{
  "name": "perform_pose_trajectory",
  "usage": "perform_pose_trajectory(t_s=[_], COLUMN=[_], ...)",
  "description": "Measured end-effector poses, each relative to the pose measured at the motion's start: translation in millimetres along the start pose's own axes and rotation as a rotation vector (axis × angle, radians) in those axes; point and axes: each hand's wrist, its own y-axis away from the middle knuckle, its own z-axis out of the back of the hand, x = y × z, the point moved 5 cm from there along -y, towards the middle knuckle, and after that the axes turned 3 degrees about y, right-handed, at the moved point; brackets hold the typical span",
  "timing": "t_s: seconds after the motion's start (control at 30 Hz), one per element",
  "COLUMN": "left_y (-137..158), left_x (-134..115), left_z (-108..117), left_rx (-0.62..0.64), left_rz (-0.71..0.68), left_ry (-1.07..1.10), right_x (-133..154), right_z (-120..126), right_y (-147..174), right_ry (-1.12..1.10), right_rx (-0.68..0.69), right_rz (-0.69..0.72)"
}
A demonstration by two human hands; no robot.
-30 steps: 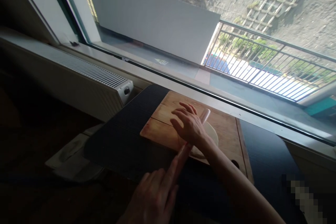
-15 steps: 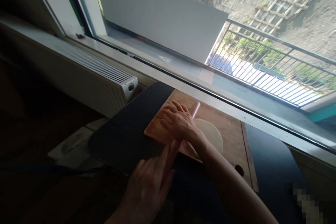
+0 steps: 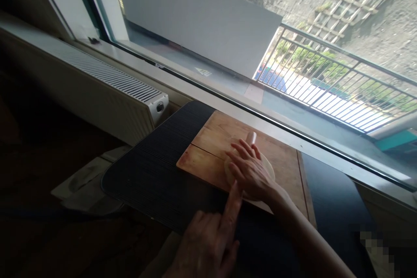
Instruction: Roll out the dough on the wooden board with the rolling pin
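A round, flat sheet of dough [image 3: 269, 170] lies on a wooden board [image 3: 211, 132], partly covered by my right hand [image 3: 250, 171]. Beneath that hand a rolling pin [image 3: 250, 138] crosses the dough, its far end poking out past my fingers. My right palm presses on the pin with the fingers stretched out and spread. Closer to me, my left hand [image 3: 206, 236] is closed around the pin's near end, the index finger lying along it. Shadow and the hand hide much of that end.
The board rests on a dark table [image 3: 146, 152] with rounded corners, pushed up to a window sill [image 3: 276, 132]. A white radiator [image 3: 130, 82] runs along the wall at left. Outside the glass stand a grey panel [image 3: 202, 17] and a metal railing [image 3: 325, 78].
Both hands and the rolling pin have moved right, from the dough's left side to over its middle. The dough is now more covered by my right hand.
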Motion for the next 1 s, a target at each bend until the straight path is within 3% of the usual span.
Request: perform_pose_trajectory(t_s=[0.1,0.2,0.3,0.43,0.57,0.63,0.87,1.0], left_y=[7,13,13,6,1,3,15,16], left_x=[15,21,13,-8,-13,-10,6,0], left_z=[8,13,11,-4,-13,-12,2,7], left_rx=[0.006,-0.007,-0.034,-0.054,-0.076,-0.068,-0.051,-0.069], left_rz=[0.135,0.185,0.098,-0.102,-0.155,-0.155,-0.012,-0.023], left_ry=[0.032,0.006,-0.055,-0.100,-0.098,-0.070,-0.017,-0.084], right_x=[31,45,29,-17,-37,-28,36,28], right_z=[-6,-7,-4,2,5,3,-9,-6], right_y=[-43,-60,-39,17,44,31,-63,-53], right_ry=[-0.017,-0.018,-0.001,0.026,0.050,0.038,0.005,0.032], right_rx=[-0.040,-0.066,-0.044,0.038,0.048,0.049,0.001,0.006], right_rz=[0.042,0.058,0.042,-0.033,-0.131,-0.121,0.015,-0.015])
